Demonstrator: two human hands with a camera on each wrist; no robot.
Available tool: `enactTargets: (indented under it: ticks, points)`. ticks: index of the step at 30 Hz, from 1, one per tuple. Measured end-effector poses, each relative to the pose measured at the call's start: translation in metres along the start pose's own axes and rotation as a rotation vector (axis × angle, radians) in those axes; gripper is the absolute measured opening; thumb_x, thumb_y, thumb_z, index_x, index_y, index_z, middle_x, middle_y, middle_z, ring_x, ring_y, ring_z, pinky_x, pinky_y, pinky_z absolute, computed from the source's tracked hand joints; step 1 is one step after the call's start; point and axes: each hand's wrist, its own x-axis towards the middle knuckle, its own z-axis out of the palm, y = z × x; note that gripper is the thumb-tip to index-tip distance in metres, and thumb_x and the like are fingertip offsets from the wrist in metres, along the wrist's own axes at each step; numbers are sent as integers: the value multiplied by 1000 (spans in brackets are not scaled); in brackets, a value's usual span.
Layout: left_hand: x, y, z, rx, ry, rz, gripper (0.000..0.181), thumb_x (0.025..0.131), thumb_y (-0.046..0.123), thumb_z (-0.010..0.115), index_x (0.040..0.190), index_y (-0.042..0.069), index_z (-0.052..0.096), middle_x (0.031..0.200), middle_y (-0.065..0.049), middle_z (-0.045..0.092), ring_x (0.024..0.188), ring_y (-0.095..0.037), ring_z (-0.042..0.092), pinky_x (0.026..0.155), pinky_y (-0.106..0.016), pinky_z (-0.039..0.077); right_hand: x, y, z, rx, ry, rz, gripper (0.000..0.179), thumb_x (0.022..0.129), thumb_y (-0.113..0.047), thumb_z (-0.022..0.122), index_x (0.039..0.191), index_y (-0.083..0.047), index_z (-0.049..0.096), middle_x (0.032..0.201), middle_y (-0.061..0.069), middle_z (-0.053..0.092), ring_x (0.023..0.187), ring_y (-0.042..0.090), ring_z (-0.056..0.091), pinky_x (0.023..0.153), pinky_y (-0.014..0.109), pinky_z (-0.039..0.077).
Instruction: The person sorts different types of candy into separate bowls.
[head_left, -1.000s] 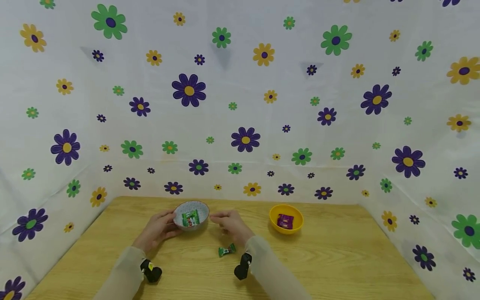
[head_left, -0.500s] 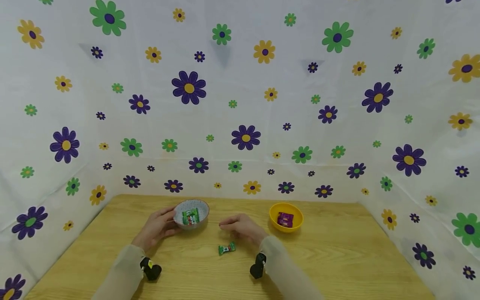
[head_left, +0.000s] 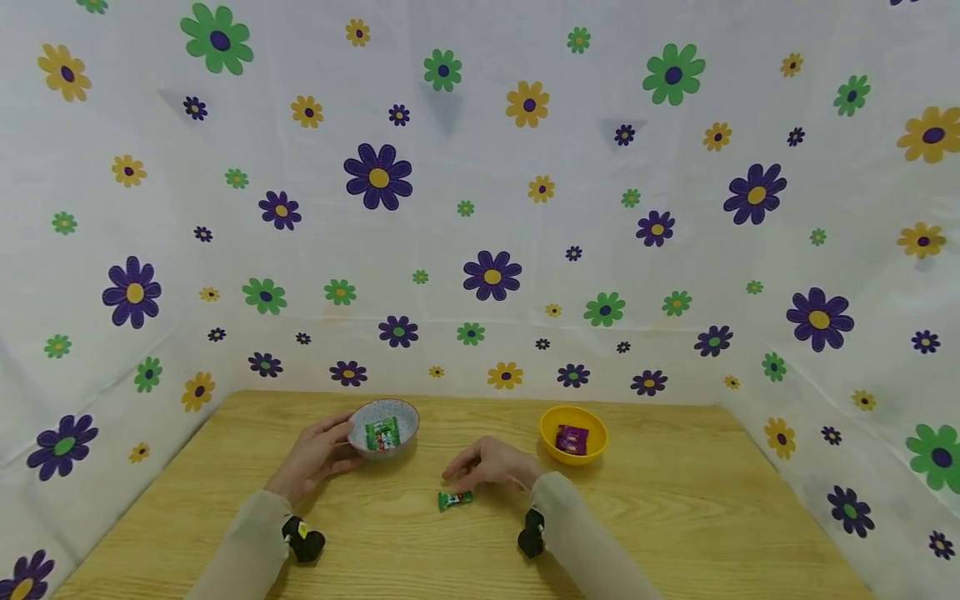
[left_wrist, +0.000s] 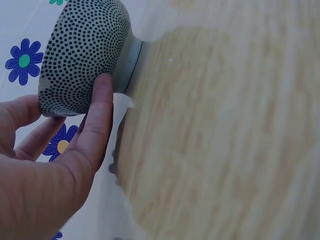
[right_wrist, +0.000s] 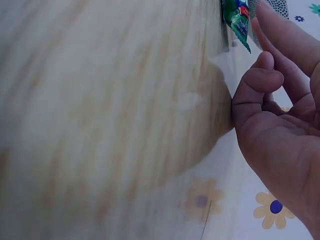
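My left hand point(head_left: 318, 458) holds the left side of a speckled bowl point(head_left: 378, 410), its fingers and thumb at the wall in the left wrist view, where black dots cover the bowl's outside point(left_wrist: 82, 55). Green-wrapped candies point(head_left: 382, 435) lie inside. In front of the bowl, a single green-wrapped candy point(head_left: 454, 500) rests on the table. My right hand point(head_left: 495, 467) hovers just behind and to the right of that candy, holding nothing. In the right wrist view its thumb and index finger reach toward the candy point(right_wrist: 236, 17), while the other fingers are bent.
A yellow bowl point(head_left: 553, 423) with purple-wrapped candies point(head_left: 572, 439) stands to the right, beyond my right hand. The wooden table point(head_left: 675, 517) ends at a white cloth point(head_left: 480, 358) with flowers, which encloses the back and sides.
My right hand has drawn back from beside the speckled bowl, toward the right and nearer to me, and come down close to the loose green candy. The left hand stays at the bowl.
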Motion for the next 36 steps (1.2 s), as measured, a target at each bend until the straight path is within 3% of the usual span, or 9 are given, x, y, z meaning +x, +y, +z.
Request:
enactTargets:
  ticks: [7, 17, 28, 36]
  points:
    - [0, 0, 1, 13, -8, 10, 55, 107, 28, 40, 154, 4, 25, 144, -24, 42, 107, -20, 62, 91, -40, 56, -4, -3, 1, -44, -37, -10, 18, 81, -8, 79, 98, -15, 79, 96, -4, 72, 81, 11, 51, 72, 23, 41]
    - [2, 1, 1, 17, 1, -4, 54, 107, 28, 39, 154, 6, 26, 146, -22, 40, 104, -16, 63, 91, -40, 56, -4, -7, 6, -160, -14, -36, 9, 82, -8, 78, 91, -11, 79, 89, -3, 73, 74, 7, 51, 66, 18, 41]
    - [1, 2, 1, 30, -6, -3, 54, 107, 27, 38, 155, 4, 25, 144, -22, 42, 104, -17, 63, 90, -39, 56, -4, -9, 9, -183, 3, -37, 4, 84, -8, 77, 86, -5, 77, 80, -5, 68, 70, 7, 50, 63, 18, 41]
    - [2, 1, 1, 8, -2, -11, 55, 107, 28, 40, 154, 4, 25, 142, -21, 44, 102, -16, 63, 90, -39, 57, -6, -9, 13, -124, 28, -50, 5, 84, -4, 75, 86, 0, 76, 78, -2, 68, 67, 8, 49, 59, 18, 39]
